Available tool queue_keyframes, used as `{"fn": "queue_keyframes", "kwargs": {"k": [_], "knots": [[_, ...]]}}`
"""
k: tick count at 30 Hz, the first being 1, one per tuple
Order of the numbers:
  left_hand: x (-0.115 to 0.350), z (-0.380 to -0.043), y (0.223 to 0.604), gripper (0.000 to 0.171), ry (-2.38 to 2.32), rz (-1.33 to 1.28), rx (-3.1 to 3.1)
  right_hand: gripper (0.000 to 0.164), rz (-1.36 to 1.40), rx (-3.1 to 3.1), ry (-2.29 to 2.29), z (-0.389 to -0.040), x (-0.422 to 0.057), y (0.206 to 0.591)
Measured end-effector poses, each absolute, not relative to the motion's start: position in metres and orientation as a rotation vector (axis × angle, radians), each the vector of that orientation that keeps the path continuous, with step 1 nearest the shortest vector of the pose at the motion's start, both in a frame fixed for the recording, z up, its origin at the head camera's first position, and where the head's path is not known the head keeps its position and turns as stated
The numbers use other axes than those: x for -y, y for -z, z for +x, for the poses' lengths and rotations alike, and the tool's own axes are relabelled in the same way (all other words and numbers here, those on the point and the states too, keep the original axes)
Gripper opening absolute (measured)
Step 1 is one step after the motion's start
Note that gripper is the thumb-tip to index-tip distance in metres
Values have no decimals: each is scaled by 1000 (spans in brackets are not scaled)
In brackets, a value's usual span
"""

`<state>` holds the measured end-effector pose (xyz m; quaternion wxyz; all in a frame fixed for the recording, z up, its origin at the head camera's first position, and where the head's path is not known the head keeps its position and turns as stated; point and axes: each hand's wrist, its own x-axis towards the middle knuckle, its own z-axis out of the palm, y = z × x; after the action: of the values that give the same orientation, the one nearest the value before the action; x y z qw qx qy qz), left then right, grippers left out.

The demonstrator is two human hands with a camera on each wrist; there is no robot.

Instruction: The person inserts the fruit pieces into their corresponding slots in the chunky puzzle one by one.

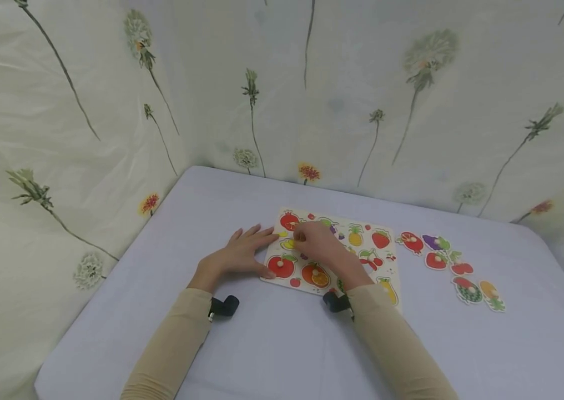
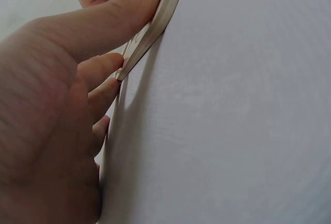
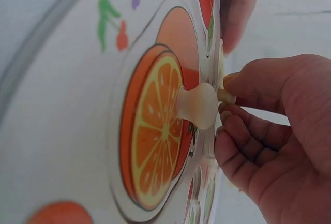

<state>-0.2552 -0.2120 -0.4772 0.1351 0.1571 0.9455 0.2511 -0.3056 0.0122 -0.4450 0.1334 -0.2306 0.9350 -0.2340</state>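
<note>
A wooden fruit puzzle board (image 1: 257,282) lies on the table under both hands. My left hand (image 1: 242,253) has its fingers spread over the board's left edge, thumb at the near left corner; in the left wrist view the fingertips touch the board's side. With thumb and fingertips, my right hand (image 1: 324,244) pinches a small wooden knob (image 3: 227,97) at the board's left part, next to a yellow fruit shape (image 1: 288,244). The piece under that knob is mostly hidden. Nearby, a knobbed orange piece (image 3: 155,131) and a red apple piece (image 1: 281,266) sit in the board.
Loose knobbed pieces lie right of the board: a pomegranate (image 1: 412,243), an eggplant (image 1: 434,243), a strawberry (image 1: 436,260), a red fruit (image 1: 461,268), a watermelon (image 1: 468,290) and a pineapple (image 1: 492,294). Behind the white table (image 1: 272,355) hangs a flowered curtain (image 1: 342,111).
</note>
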Motion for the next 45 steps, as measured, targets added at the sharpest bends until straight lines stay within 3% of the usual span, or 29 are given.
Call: {"fn": "queue_keyframes", "kwargs": {"k": [36, 45], "knots": [[209, -257, 475, 95, -729, 449, -2742, 9, -595, -2703, 602, -309, -1, 438], [209, -257, 478, 96, -731, 445, -2730, 24, -526, -2663, 675, -299, -5, 438]]}}
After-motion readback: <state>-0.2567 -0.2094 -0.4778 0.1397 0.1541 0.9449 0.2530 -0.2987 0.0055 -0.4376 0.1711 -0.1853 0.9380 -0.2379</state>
